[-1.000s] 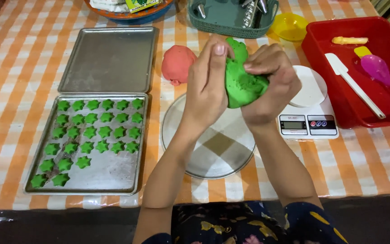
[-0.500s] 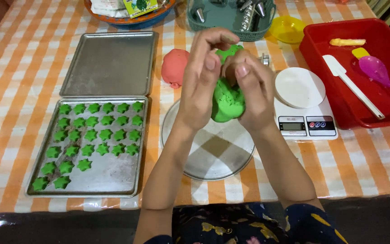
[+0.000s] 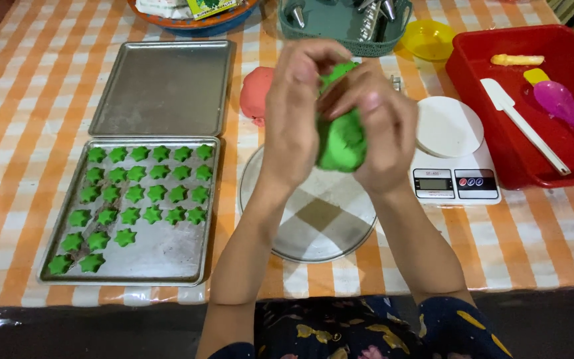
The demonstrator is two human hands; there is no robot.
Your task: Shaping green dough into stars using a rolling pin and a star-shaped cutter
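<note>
Dough [image 3: 341, 136], a green lump, sits between both hands, raised above the glass plate [image 3: 280, 233] in the middle of the worktop [image 3: 8, 100]. The left hand [image 3: 293, 106] wraps it from one side with a closed grip, and the right hand [image 3: 373, 126] presses it from the other side, fingers curled over the top. So both grips are narrow and hold the same lump; it touches nothing else.

What could go wrong is, I think, mostly a matter of the lump escaping. Soft dough squeezed hard may slip out at the bottom, where no finger supports it, and it would fall on the plate or beside it. If it falls to the left, it may land on the near tray [image 3: 187, 266], where many small green stars [image 3: 134, 196] lie in rows, and crush some of them.

The scale [image 3: 456, 183] stands just beside the right forearm, and the pink dough [image 3: 255, 93] lies just behind the left hand. A wide movement of an elbow could push the scale or the plate toward the worktop edge. Dough can also stick to the palms and tear into pieces.

The far tray [image 3: 164, 86] and the red tub [image 3: 473, 60] are well apart and seem safe.
</note>
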